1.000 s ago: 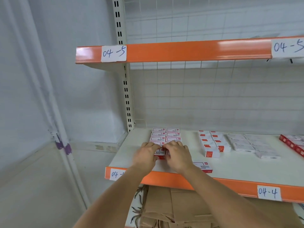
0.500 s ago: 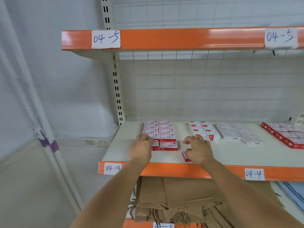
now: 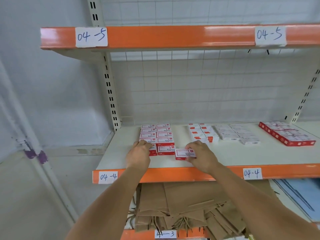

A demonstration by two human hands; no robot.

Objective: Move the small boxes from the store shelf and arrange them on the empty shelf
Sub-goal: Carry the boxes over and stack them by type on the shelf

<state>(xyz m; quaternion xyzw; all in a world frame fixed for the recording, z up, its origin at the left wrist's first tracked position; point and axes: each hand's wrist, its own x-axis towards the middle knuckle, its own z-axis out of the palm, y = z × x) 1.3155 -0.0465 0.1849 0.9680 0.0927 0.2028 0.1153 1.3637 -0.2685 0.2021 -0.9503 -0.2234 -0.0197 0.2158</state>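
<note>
Two columns of small red-and-white boxes point(image 3: 164, 135) lie flat at the left of the white shelf point(image 3: 242, 156) labelled 04-4. My left hand point(image 3: 139, 153) rests with curled fingers on the front box of the left column and hides most of it. My right hand point(image 3: 200, 154) pinches a single red-and-white box point(image 3: 183, 154) by its right end, just right of the two columns and apart from them.
Further right on the shelf lie white boxes with red corners point(image 3: 201, 134), plain white boxes point(image 3: 237, 134) and red boxes point(image 3: 287, 135). Shelf 04-5 point(image 3: 173, 37) hangs above. Brown paper bags point(image 3: 181, 205) fill the shelf below. A wire grid backs the shelf.
My right hand left the stack, moved right and now holds a single box, turned so its top face shows. My left hand stayed on the left column. The camera shifted.
</note>
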